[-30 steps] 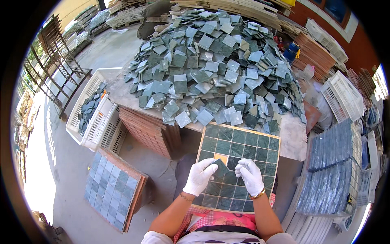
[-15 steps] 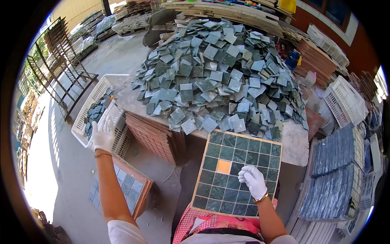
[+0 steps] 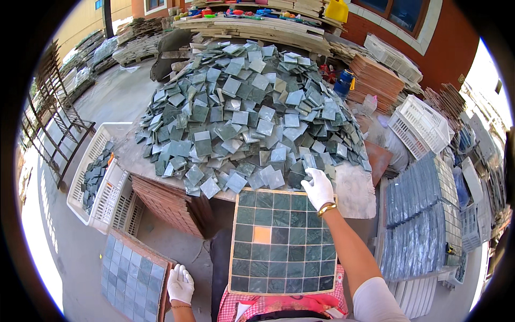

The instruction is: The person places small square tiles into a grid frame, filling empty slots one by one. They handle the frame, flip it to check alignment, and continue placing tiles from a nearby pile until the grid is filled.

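Observation:
A grid board (image 3: 271,235) of dark green square tiles with thin light lines lies over my lap. One cell is an orange square (image 3: 262,235). At the near edge of the pile of loose green-grey tiles (image 3: 236,115), my gloved right hand (image 3: 318,189) reaches over the board's far right corner. Its fingertips are at a pale tile (image 3: 309,160), with the thumb apart; no firm hold shows. My gloved left hand (image 3: 181,284) is low at the left, fingers loosely extended and nothing seen in it, beside a stack topped with blue-grey tiles (image 3: 131,273).
White plastic crates (image 3: 99,188) at the left hold dark tile pieces. Reddish-brown boards (image 3: 166,201) stand under the table (image 3: 354,190). Plastic-wrapped tile stacks (image 3: 413,225) rise on the right, with a white crate (image 3: 418,126) behind. A metal rack (image 3: 61,129) stands far left.
My right hand has moved from above the board to the pile's near edge. My left hand has come down from the crates to beside the blue-grey tile stack. The view has shifted right.

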Demonstrator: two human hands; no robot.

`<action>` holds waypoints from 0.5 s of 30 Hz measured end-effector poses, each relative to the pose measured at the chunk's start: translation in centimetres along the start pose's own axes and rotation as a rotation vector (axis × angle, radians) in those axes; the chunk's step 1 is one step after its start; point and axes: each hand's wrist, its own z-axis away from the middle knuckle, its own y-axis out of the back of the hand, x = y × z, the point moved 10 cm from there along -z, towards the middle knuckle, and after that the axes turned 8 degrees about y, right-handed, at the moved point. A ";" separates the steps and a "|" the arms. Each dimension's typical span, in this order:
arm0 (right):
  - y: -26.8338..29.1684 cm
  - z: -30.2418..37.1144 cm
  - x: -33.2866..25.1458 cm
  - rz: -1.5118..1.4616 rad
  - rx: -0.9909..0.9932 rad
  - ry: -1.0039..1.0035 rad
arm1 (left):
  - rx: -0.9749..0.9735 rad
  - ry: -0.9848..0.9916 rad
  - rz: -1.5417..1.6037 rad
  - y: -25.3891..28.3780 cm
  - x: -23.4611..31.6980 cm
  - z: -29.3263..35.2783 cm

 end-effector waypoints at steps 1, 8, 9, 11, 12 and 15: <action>-0.8 -0.6 0.1 0.059 -0.064 -0.026 | 0.008 -0.013 -0.033 0.3 0.1 0.2; -1.4 -1.0 -0.7 0.158 -0.033 -0.013 | 0.036 -0.193 -0.199 -2.6 2.4 2.8; -1.1 -1.0 -0.2 0.083 0.011 0.001 | 0.019 -0.207 -0.201 -3.2 2.2 2.9; -1.5 -0.6 0.2 -0.281 -0.021 -0.126 | -0.054 -0.219 -0.320 -6.0 0.8 3.8; -2.4 0.3 -0.5 -0.554 -0.113 -0.289 | -0.085 -0.209 -0.379 -7.1 -0.1 4.1; -3.8 2.7 -6.6 -0.711 -0.354 -0.264 | -0.299 -0.087 -0.555 -12.6 -5.5 5.6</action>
